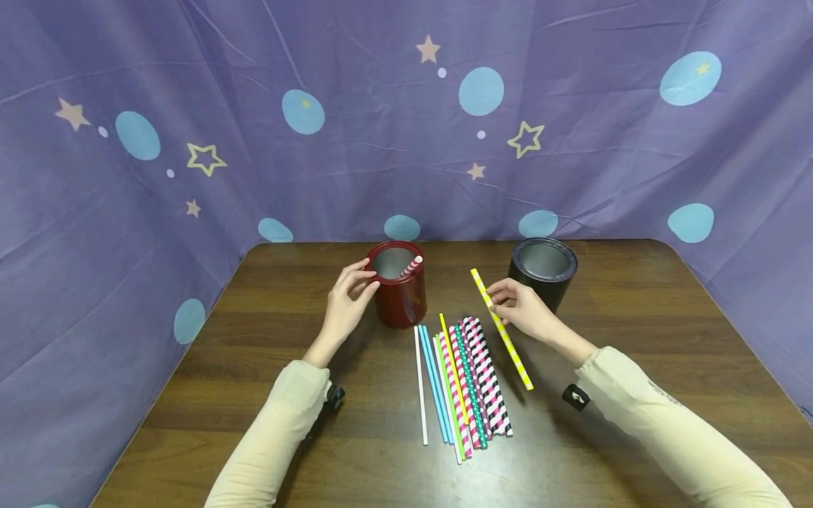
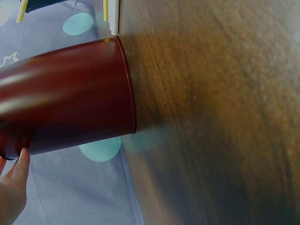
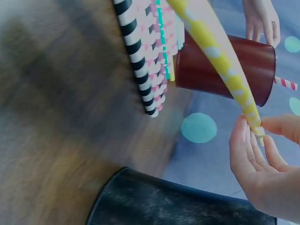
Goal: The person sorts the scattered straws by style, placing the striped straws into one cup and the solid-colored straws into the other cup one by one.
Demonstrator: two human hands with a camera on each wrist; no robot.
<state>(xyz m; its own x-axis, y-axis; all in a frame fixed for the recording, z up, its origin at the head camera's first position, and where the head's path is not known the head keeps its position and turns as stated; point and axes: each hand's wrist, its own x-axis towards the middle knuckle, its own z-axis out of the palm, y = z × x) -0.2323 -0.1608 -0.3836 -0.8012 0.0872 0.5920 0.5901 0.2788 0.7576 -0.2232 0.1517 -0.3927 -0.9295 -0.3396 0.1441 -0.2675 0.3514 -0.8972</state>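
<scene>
My right hand (image 1: 521,309) pinches a yellow paper straw with white spots (image 1: 502,331) near its upper end, tilted above the table. In the right wrist view, thumb and fingers close around its narrow-looking far end. My left hand (image 1: 347,296) holds the dark red cup (image 1: 401,303) by its rim, at the left side. One pink-and-white striped straw (image 1: 411,267) leans inside that cup. Between the hands lies a row of straws (image 1: 464,388): white, blue, green, yellow, teal-dotted, and striped pink or black.
A black cup (image 1: 540,282) stands upright behind my right hand; no straw shows in its visible opening. A purple patterned cloth (image 1: 394,127) hangs behind the brown wooden table (image 1: 667,339). Black wrist cameras (image 1: 576,396) sit at both cuffs.
</scene>
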